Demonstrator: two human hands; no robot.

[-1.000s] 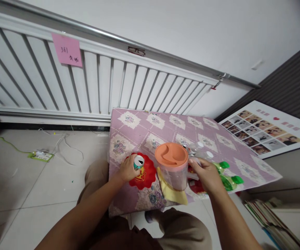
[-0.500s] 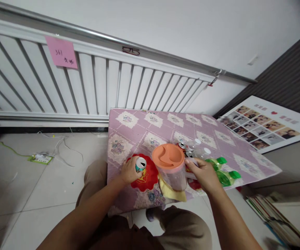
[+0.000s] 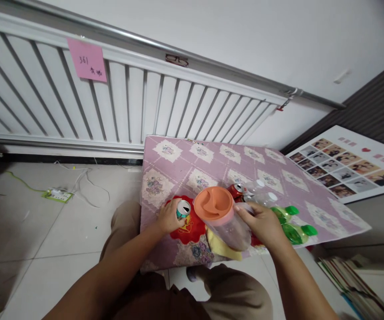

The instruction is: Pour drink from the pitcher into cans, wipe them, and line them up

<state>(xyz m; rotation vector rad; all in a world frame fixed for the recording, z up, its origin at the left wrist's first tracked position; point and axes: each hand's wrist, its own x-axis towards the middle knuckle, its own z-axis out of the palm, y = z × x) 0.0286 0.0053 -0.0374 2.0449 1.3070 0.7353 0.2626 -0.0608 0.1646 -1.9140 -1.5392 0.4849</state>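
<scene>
My left hand is closed round a teal drink can with an opened top, standing over a red scalloped mat. A clear plastic pitcher with an orange lid is tilted, its top leaning toward the can. My right hand grips the pitcher's handle on its right side. A folded yellow cloth lies below the pitcher. Whether liquid is inside the pitcher or the can, I cannot tell.
Behind the pitcher lies a red can. Several clear and green bottles lie on the right of the flowered tablecloth. A white radiator runs behind. A photo board leans at the right, and a power strip lies on the floor.
My right hand has tipped the pitcher, so its lid leans left toward the can and its base swings right. My left hand keeps its hold on the can. The view has shifted slightly.
</scene>
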